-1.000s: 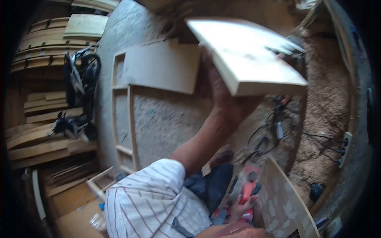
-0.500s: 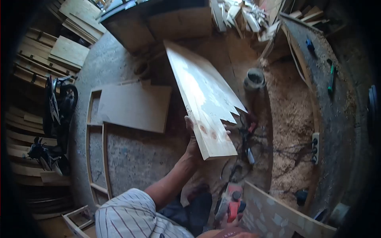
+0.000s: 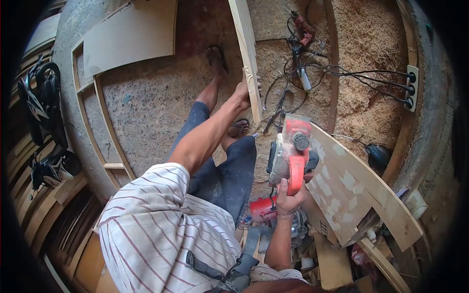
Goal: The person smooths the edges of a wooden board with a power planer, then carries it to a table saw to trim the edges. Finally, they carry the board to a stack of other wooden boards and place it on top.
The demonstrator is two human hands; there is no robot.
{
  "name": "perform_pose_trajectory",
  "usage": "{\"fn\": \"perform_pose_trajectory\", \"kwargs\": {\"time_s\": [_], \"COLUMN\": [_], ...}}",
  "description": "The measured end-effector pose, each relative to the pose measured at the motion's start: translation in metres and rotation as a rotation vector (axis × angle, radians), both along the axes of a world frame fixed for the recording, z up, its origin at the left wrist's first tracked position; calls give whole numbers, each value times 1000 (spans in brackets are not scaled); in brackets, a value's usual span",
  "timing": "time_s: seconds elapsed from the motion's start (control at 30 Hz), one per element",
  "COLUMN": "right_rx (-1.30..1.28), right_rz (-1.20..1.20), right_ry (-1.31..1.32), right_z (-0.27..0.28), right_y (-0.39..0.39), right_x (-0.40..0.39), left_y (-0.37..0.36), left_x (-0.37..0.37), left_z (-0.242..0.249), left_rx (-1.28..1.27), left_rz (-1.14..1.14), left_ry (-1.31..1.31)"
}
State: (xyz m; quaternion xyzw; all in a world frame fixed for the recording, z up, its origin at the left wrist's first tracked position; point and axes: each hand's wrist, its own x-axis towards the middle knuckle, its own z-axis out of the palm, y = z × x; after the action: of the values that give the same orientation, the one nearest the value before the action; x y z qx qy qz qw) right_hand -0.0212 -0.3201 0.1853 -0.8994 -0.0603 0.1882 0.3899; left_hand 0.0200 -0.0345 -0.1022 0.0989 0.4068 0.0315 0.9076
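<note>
A pale wooden board (image 3: pixel 245 46) stands nearly edge-on at the top centre of the head view, its narrow edge facing me. My left hand (image 3: pixel 241 93) grips it near the lower end, with the fingers partly hidden behind the wood. Lower right, my right hand (image 3: pixel 289 200) is wrapped round the rear handle of a red electric planer (image 3: pixel 296 166). The planer is apart from the board, beside a patched plywood panel (image 3: pixel 337 171).
A power strip (image 3: pixel 412 89) with several plugged cords lies on the right by wood shavings (image 3: pixel 364 58). A red power tool (image 3: pixel 305 31) and tangled cables lie on the floor. Left are a wooden frame (image 3: pixel 100 122), a plywood sheet (image 3: pixel 132 36) and a motorcycle (image 3: pixel 41 97).
The view has tipped downward. The board has turned from showing its broad face to showing its narrow edge. The planer, formerly low in view, now shows fully in my right hand.
</note>
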Motion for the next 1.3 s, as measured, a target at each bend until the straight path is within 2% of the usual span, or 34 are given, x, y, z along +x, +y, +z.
{"fn": "perform_pose_trajectory", "kwargs": {"time_s": [0.13,0.33,0.43,0.47,0.6,0.73,0.9,0.97,1.03,1.1,1.2,1.3], "right_rx": [14,23,13,-7,-21,-5,12,13,24,28,59,86], "right_rz": [210,297,335,361,427,427,435,492,495,476,497,507], "right_ry": [-58,-57,-61,-82,-103,-75,-41,-137,-131,-101,-142,-169], "right_z": [-19,-44,-50,-55,-66,-69,-67,-64,-66,-64,-60,-60], "right_y": [0,13,10,7,0,8,49,69,84,104,140,177], "right_x": [0,-1,6,9,29,53,89,103,114,126,146,166], "left_y": [-8,-15,-17,-16,-19,-24,-18,-19,-22,-27,-25,-21], "left_x": [5,25,39,41,49,57,58,59,61,57,57,60], "left_z": [-13,-23,2,14,-17,-5,13,3,-9,-34,-17,-5], "left_rx": [17,46,-14,49,13,-80,-115,-174,-33,-136,-200,-135], "left_rz": [-30,-67,-38,-120,-165,-122,-146,-145,-220,-161,-151,-153], "left_ry": [52,-34,-64,-91,-222,-162,-169,-162,-178,-227,-304,-396]}}
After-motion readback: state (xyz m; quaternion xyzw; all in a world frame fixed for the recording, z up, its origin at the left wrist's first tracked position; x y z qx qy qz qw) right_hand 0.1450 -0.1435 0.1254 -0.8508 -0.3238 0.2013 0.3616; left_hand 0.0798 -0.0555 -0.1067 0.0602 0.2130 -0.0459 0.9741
